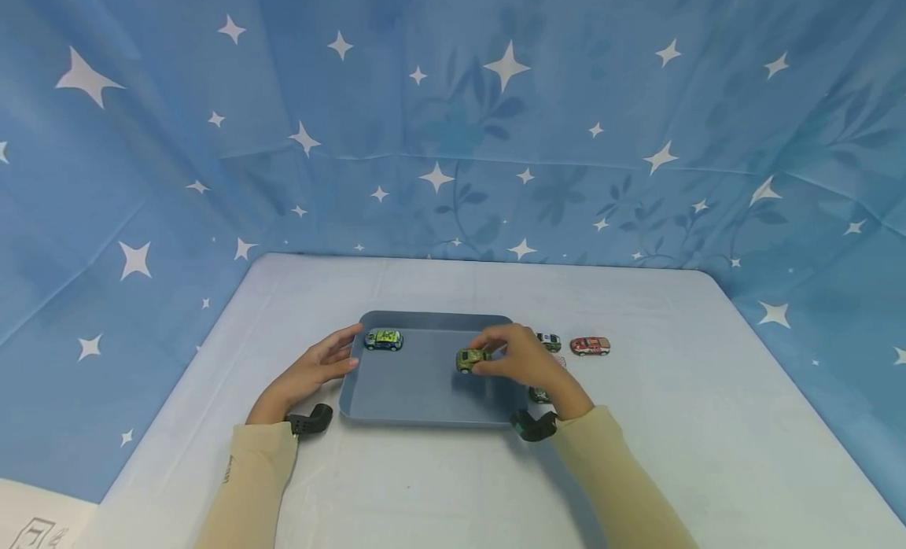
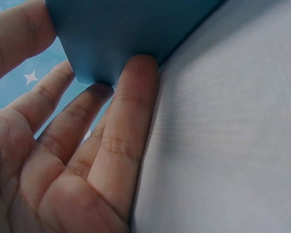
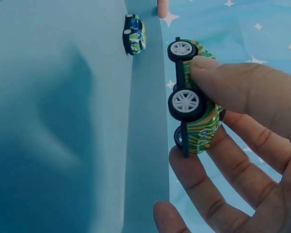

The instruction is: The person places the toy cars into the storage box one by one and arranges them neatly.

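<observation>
The right hand (image 1: 520,356) was clamped on a green car (image 1: 469,360), thumb on one side and fingers on the other. The car was held above the tray (image 1: 410,392), wheels toward its floor and apart from it. The left hand (image 1: 322,364), left of the grip, had its fingers extended, the tips against the tray's outer wall; it grasped nothing.

Done: one blue-and-yellow car (image 1: 384,340) stood inside the tray, to the left of the grip and slightly beyond it. The green car was not yet set down.

Outstanding: to the right of the grip, outside the tray, were a red car (image 1: 591,345), a black-and-white car (image 1: 548,342) and a dark car (image 1: 539,395), the last two partly hidden by the right arm. A patterned item (image 1: 561,362) between them could not be identified. Work was judged to be at an early stage.
</observation>
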The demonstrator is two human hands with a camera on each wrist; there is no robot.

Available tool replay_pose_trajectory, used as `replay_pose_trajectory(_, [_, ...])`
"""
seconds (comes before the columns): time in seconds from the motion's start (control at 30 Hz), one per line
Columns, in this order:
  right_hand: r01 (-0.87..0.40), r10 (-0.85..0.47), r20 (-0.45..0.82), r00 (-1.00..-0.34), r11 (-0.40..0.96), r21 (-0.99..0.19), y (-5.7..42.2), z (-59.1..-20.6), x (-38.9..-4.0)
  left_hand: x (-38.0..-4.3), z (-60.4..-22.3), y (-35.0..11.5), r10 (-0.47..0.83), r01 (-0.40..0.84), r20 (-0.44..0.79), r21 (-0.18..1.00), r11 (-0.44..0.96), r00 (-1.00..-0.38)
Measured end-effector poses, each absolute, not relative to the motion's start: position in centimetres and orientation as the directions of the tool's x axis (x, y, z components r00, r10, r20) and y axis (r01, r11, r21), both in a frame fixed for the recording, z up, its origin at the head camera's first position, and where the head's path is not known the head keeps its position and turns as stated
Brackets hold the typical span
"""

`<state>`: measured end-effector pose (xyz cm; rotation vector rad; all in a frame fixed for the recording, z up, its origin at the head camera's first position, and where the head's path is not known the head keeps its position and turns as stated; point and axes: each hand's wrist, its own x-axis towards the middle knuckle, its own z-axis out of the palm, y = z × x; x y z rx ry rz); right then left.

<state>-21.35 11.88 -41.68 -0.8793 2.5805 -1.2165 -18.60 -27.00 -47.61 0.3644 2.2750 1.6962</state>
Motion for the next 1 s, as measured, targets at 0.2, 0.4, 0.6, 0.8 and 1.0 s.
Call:
replay_pose_trajectory(0.2, [-0.450,-0.583,0.110,-0.805,0.478,-0.754,11.1,-41.8,-21.7,-18.6,-47.6,-27.1,0.356,0.039,-0.069,0.957,0.288,-0.932])
replay_pose_trajectory(0.4, [-0.421,-0.588,0.095,-0.803,0.447,-0.789,10.1,-41.9,-22.3,-18.5,-47.6,-27.2,0.347,0.031,-0.076,0.956,0.292,-0.935])
replay_pose_trajectory(0.6, [-0.385,-0.584,0.086,-0.807,0.410,-0.827,9.3,-42.2,-22.9,-18.6,-47.6,-27.1,0.347,0.021,-0.084,0.957,0.289,-0.934])
replay_pose_trajectory(0.8, [-0.361,-0.576,0.076,-0.814,0.399,-0.843,8.6,-42.4,-23.3,-18.7,-47.7,-27.0,0.345,0.022,-0.082,0.958,0.287,-0.935])
replay_pose_trajectory(1.0, [-0.362,-0.594,0.085,-0.800,0.366,-0.857,7.8,-42.5,-23.6,-18.8,-47.9,-27.1,0.345,0.024,-0.080,0.958,0.287,-0.935])
